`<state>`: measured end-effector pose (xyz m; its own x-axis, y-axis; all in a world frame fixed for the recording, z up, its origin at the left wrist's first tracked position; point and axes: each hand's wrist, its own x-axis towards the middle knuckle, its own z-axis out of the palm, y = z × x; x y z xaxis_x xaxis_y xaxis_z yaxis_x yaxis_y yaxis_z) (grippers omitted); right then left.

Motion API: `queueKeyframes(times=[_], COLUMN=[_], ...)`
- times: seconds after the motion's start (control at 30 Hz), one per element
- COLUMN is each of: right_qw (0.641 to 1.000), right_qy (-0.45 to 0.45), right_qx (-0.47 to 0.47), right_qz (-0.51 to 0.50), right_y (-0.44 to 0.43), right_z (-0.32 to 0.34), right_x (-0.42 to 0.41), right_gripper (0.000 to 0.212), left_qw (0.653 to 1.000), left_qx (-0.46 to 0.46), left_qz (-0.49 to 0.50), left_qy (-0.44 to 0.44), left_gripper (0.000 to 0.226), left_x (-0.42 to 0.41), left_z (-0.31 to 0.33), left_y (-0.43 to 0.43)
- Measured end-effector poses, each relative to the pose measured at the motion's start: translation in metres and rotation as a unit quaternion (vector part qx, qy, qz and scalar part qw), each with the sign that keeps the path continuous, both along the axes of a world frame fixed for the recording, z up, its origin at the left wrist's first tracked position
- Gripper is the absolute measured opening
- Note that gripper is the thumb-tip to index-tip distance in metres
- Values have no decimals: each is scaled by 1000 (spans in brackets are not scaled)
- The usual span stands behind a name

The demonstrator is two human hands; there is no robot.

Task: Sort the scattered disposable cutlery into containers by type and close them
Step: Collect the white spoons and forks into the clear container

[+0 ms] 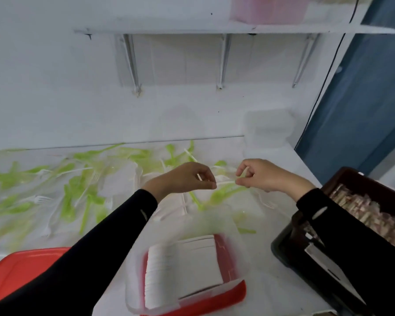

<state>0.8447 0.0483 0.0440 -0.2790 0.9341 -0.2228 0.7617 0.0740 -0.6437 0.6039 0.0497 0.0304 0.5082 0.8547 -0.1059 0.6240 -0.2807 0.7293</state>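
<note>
On the white counter (271,226), beyond and to the left of both hands, disposable cutlery (84,192) lies scattered in a loose layer: translucent lime-green pieces mixed with white forks, all overlapping and pointing every way. Motion blur softens the shapes, so many pieces cannot be told apart by type. A green spoon (217,195) lies just below the gap between the hands.

The left hand (187,179) hovers above the pile with its fingers curled, thumb and forefinger pinching a thin white handle (200,177). The right hand (260,176), near it and at the same height, also has its fingers curled and pinches a pale green handle (244,174) between thumb and forefinger. Whether each holds a fork, a spoon or a knife cannot be told. Both arms wear black sleeves.

Nearer the person than the hands, a clear plastic container (240,254) stands open, with a neat stack of white cutlery (160,270) inside and a red lid (214,302) under it. A second red lid (21,267) lies well to the left of the left arm. Beside the right arm stands a dark crate (292,249) with pale wrapped items in it. Beyond the right hand, against the wall, sit stacked clear containers (268,131), blurred. A white shelf (192,28) on brackets hangs above.
</note>
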Motion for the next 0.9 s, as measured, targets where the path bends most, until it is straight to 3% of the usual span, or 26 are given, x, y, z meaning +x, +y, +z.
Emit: queueKeyframes(times=[0.13,0.23,0.33,0.43,0.53,0.6,0.73,0.9], right_qw=[996,979,921,881,882,893,929,953], right_qy=[-60,-137,-305,-385,-391,-364,-277,-207], right_qx=[-47,-141,-243,-271,-261,-263,-243,-215], right_qz=[-46,-48,12,45,40,25,-30,-53], right_y=[31,46,49,52,62,70,79,84], right_z=[-9,-21,-30,-38,-47,-51,-57,-62], right_x=[36,57,65,67,71,75,82,73], right_gripper=[22,42,60,64,48,43,30,20], left_qw=[999,998,993,972,934,927,963,997], left_qx=[9,7,18,101,168,190,154,23], left_qz=[-28,-59,-118,-191,-257,-281,-214,-65], left_qy=[-22,-15,17,94,181,162,61,-30], left_gripper=[15,18,24,24,35,29,19,27], left_x=[40,74,109,143,161,167,151,107], left_z=[-12,-27,-51,-82,-106,-111,-102,-80], left_y=[33,58,74,88,96,100,112,119])
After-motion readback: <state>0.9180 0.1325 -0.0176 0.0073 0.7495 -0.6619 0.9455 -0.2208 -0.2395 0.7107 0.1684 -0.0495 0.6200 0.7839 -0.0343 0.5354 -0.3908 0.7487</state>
